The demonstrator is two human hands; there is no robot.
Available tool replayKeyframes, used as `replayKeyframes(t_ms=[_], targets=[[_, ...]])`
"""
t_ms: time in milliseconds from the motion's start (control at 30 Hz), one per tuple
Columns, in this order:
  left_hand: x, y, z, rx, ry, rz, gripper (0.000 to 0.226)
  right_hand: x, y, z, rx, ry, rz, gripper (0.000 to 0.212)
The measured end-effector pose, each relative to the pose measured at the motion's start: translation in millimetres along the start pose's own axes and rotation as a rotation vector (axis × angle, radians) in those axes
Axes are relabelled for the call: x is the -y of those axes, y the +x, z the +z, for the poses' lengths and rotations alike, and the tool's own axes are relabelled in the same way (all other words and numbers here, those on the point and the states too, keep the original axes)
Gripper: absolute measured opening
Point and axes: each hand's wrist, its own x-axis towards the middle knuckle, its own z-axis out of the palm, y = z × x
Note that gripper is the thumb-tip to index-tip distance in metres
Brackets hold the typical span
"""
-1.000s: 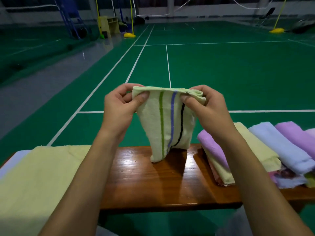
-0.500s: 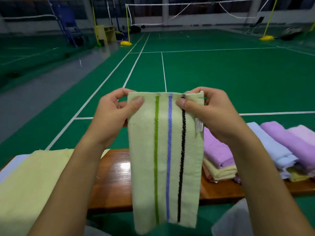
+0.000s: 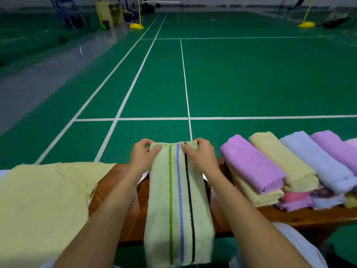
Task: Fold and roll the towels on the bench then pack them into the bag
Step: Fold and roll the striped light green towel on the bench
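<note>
Both hands pinch the far end of the pale green striped cotton towel (image 3: 179, 200): left hand (image 3: 144, 155) and right hand (image 3: 197, 154) on opposite corners. The towel's long axis runs from the hands toward the person, across the brown wooden bench (image 3: 123, 190). Rolling would likely start at this far end.

The fingers (image 3: 147, 141) of both hands curl out of sight behind the pale green striped towel's (image 3: 178, 206) far edge. Right of those fingers, the picture's edge cuts off the palest pink rolled towel (image 3: 352, 142).
</note>
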Motion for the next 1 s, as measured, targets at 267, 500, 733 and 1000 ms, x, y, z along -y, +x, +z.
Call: replayKeyframes(t_ms=[267,500,733,1000], targets=[[5,10,1,-0.038,0.371,0.036,0.028,-16,17,16,0.096,-0.031,-0.011,0.029],[-10,-44,-24,0.114,0.529,0.246,0.023,-14,-4,-27,0.111,-0.189,-0.160,0.024],[18,-106,-44,0.380,0.474,0.367,0.020,-34,-89,-47,0.430,-0.319,-0.398,0.008],[30,-131,-46,0.714,0.803,0.278,0.058,-52,-113,-57,0.603,-0.421,-0.509,0.025]])
